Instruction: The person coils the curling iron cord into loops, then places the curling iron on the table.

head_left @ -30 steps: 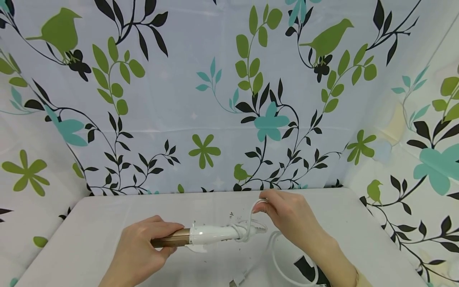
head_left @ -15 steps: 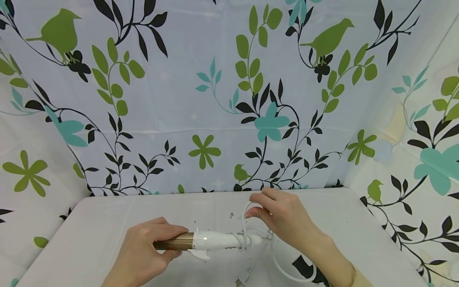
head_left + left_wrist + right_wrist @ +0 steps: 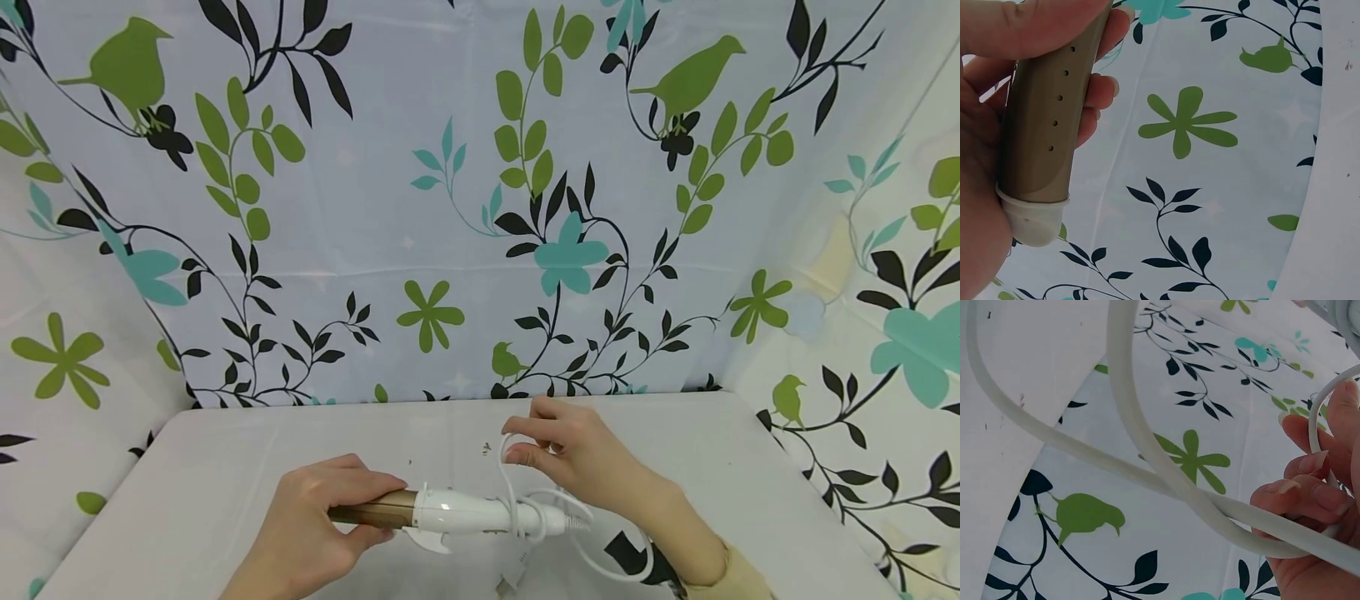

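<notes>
My left hand [image 3: 318,521] grips the bronze barrel [image 3: 1044,119] of a curling iron [image 3: 461,511], thumb on one side and fingers on the other. The iron lies level above the table, its white handle pointing right. A white power cord [image 3: 1127,387] is wound around that handle and leaves its ribbed end in loops. Above the handle, my right hand [image 3: 581,450] pinches a raised strand of this cord between thumb and fingers. Small holes run along the barrel in the left wrist view, and a pale tip caps its end.
Below the iron is the white tabletop [image 3: 262,442], marked with small dark specks. A black patch [image 3: 626,554] lies partly under the right forearm. A pale tag [image 3: 514,575] shows below the handle. Patterned cloth [image 3: 360,208] with birds and leaves stands behind and at both sides.
The iron and my left hand have shifted slightly right and down. My right hand has moved left with the cord, bringing the strand over the handle.
</notes>
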`<state>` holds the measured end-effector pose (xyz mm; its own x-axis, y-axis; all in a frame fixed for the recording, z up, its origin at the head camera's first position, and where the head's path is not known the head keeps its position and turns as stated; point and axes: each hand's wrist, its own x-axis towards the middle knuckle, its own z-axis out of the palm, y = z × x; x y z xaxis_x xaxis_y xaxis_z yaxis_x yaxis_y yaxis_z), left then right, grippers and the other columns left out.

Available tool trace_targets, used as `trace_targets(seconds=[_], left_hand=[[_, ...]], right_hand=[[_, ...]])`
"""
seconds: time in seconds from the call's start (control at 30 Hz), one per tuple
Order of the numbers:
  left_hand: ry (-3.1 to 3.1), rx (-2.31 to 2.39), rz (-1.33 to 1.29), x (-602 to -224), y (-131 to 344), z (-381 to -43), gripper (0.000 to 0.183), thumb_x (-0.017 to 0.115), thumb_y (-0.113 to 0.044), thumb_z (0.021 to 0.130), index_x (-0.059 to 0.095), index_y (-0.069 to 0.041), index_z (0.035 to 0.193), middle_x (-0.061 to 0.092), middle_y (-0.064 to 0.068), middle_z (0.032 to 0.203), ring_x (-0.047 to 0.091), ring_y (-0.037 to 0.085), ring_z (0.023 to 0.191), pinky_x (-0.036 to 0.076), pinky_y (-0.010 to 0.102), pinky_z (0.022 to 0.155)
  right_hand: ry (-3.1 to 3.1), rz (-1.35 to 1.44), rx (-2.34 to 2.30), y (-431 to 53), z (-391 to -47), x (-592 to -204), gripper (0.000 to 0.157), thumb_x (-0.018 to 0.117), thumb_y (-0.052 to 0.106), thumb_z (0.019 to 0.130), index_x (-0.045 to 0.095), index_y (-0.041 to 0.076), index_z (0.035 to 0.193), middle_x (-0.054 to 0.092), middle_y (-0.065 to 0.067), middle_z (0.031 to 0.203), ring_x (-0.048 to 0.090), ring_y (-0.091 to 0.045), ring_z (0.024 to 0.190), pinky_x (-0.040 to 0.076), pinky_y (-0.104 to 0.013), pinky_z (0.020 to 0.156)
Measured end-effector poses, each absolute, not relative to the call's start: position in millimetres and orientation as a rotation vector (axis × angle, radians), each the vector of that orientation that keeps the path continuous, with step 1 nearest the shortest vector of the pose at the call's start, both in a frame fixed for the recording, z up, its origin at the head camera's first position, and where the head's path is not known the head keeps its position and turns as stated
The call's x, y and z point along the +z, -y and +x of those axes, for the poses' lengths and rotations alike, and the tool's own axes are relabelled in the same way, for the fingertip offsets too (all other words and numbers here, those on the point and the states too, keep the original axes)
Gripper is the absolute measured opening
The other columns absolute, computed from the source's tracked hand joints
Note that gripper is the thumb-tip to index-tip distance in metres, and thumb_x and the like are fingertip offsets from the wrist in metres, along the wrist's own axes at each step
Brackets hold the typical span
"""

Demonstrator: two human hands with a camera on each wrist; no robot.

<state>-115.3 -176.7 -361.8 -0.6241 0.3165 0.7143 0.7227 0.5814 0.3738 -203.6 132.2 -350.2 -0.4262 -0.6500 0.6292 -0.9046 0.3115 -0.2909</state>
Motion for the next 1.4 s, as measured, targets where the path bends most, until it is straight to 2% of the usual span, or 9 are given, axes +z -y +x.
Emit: trace_targets(seconds=[0.2,0.37,0.43,0.6,0.83,0.97,1.23,1.4], left_hand=[[2.186,-0.934,-0.839,-362.9,175.0,-115.6,0.061,0.092,0.001,0.044,0.077,-0.024,0.098,0.069,-0.016,0.081,0.057,-0.004,0.068,0.043,0.01,0.059],[2.181,-0.952,-0.822,-362.8,174.6,-116.1,0.059,0.093,0.0,0.046,0.078,-0.022,0.098,0.069,-0.016,0.082,0.058,-0.004,0.069,0.047,0.011,0.061],[2.172,-0.953,-0.813,-362.9,174.1,-116.7,0.059,0.093,-0.001,0.046,0.078,-0.022,0.098,0.069,-0.015,0.082,0.059,-0.003,0.07,0.047,0.011,0.061],[2.139,-0.956,-0.812,-363.7,172.0,-117.7,0.059,0.093,0.0,0.045,0.078,-0.02,0.098,0.07,-0.012,0.082,0.06,-0.001,0.069,0.048,0.011,0.06],[2.157,-0.959,-0.84,-364.1,169.5,-117.6,0.059,0.093,0.001,0.045,0.078,-0.021,0.098,0.071,-0.014,0.082,0.058,-0.002,0.069,0.045,0.01,0.06],[2.159,-0.954,-0.861,-364.5,167.0,-118.2,0.059,0.093,0.0,0.046,0.078,-0.022,0.098,0.072,-0.014,0.083,0.059,-0.002,0.07,0.045,0.011,0.061],[2.193,-0.957,-0.865,-365.0,161.3,-119.2,0.058,0.093,-0.001,0.047,0.078,-0.024,0.098,0.07,-0.017,0.082,0.057,-0.003,0.07,0.044,0.01,0.061],[2.182,-0.952,-0.849,-365.8,162.1,-119.7,0.058,0.094,-0.003,0.048,0.077,-0.021,0.1,0.07,-0.014,0.083,0.059,-0.002,0.07,0.047,0.011,0.062]], right_hand=[[2.241,1.348,1.006,-128.3,-203.8,-369.1,0.028,0.061,0.036,0.097,0.076,0.014,0.104,0.046,0.01,0.076,0.043,0.004,0.064,0.037,-0.01,0.055],[2.207,1.277,1.092,-123.7,-197.5,-384.8,0.01,0.065,0.017,0.097,0.074,0.017,0.093,0.042,0.009,0.071,0.038,0.005,0.063,0.034,-0.008,0.053],[2.196,1.215,1.126,-121.8,-193.9,-390.2,0.013,0.066,0.011,0.096,0.072,0.018,0.087,0.04,0.009,0.068,0.034,0.006,0.062,0.032,-0.007,0.051],[2.142,1.084,1.121,-117.6,-187.7,-402.4,0.022,0.069,0.008,0.092,0.069,0.021,0.075,0.039,0.008,0.064,0.033,0.006,0.059,0.029,-0.006,0.048],[2.054,1.012,1.145,-111.1,-181.6,-406.1,0.011,0.073,0.005,0.089,0.073,0.016,0.085,0.044,0.006,0.07,0.04,0.004,0.061,0.035,-0.006,0.052],[2.03,0.983,1.12,-105.0,-178.5,-400.4,0.009,0.075,0.008,0.087,0.073,0.015,0.081,0.043,0.007,0.069,0.038,0.004,0.059,0.033,-0.006,0.051],[1.986,1.028,1.278,-96.7,-176.1,-402.2,0.005,0.076,0.005,0.085,0.077,0.01,0.083,0.044,0.005,0.062,0.037,0.005,0.058,0.032,-0.006,0.048],[2.015,1.013,1.321,-95.4,-178.7,-410.7,0.012,0.072,0.003,0.087,0.076,0.012,0.082,0.048,0.006,0.06,0.039,0.006,0.058,0.035,-0.007,0.047]])
